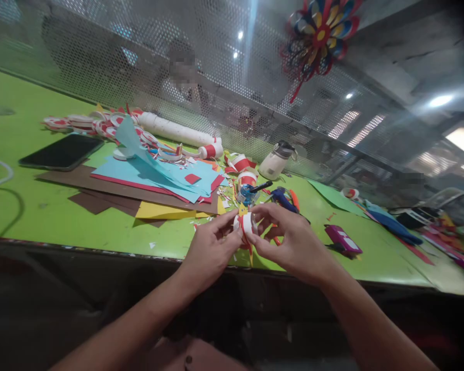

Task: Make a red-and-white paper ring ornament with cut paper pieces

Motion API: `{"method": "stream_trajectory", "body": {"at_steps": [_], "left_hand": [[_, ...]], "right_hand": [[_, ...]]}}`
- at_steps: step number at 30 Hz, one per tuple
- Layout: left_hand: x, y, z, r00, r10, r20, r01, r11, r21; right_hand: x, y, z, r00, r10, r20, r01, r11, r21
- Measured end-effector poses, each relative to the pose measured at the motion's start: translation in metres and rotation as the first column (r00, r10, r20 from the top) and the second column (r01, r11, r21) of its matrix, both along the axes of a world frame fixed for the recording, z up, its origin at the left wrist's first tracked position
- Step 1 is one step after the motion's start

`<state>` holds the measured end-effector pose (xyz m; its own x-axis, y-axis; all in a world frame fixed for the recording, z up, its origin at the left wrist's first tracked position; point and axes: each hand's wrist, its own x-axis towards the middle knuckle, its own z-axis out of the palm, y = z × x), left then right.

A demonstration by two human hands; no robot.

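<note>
Green table (62,216) littered with paper scraps. Left hand (211,247) and right hand (290,239) both pinch small red-white paper roll (246,224) between fingertips, roll centred between hands, axis roughly horizontal.

No readable text, labels or numbers anywhere.

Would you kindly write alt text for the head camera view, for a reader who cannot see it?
Two bare hands, left hand and right hand, together hold a small red-and-white paper roll over the edge of a green table. Behind lie coloured paper sheets, a dark phone and a glue jar.
</note>
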<state>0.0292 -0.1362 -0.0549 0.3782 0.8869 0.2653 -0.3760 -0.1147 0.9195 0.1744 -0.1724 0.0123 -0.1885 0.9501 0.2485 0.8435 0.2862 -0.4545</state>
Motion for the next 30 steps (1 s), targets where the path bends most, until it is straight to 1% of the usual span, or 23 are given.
{"method": "stream_trajectory", "body": {"at_steps": [3,9,13,15,17,20,23,25,27,30], "left_hand": [[-0.001,0.000,-0.002,1.000,0.011,-0.023,-0.011,1.000,-0.002],[-0.004,0.003,-0.004,0.998,0.029,-0.061,-0.030,0.999,-0.018],[-0.009,0.006,-0.002,0.998,0.010,-0.057,-0.008,0.999,0.034],[-0.012,0.007,0.000,0.998,-0.009,-0.058,0.011,0.999,0.040],[-0.014,0.007,0.000,0.998,-0.049,-0.048,0.049,0.999,0.014],[-0.015,0.009,-0.004,0.991,-0.135,0.021,0.136,0.987,-0.083],[-0.015,0.011,-0.010,0.963,-0.230,0.137,0.254,0.947,-0.197],[-0.014,0.012,-0.012,0.939,-0.276,0.205,0.323,0.913,-0.250],[-0.014,0.012,-0.012,0.922,-0.298,0.245,0.361,0.892,-0.272],[-0.013,0.013,-0.011,0.912,-0.316,0.261,0.384,0.881,-0.276]], "right_hand": [[-0.003,-0.001,-0.002,1.000,-0.007,0.016,0.007,0.999,0.034],[-0.008,0.000,-0.004,0.999,-0.042,0.024,0.041,0.999,0.029],[-0.006,0.000,-0.007,1.000,-0.008,-0.024,0.009,0.999,0.052],[-0.004,0.001,-0.008,0.999,0.005,-0.045,-0.003,0.999,0.052],[-0.003,0.001,-0.010,0.998,-0.002,-0.055,0.005,0.999,0.052],[-0.002,0.004,-0.013,0.997,-0.023,-0.076,0.027,0.998,0.051],[0.001,0.007,-0.016,0.991,-0.028,-0.134,0.030,1.000,0.010],[0.003,0.008,-0.017,0.981,-0.020,-0.193,0.012,0.999,-0.040],[0.005,0.009,-0.018,0.972,-0.015,-0.234,-0.004,0.997,-0.082],[0.007,0.007,-0.017,0.969,-0.005,-0.248,-0.024,0.993,-0.113]]}}
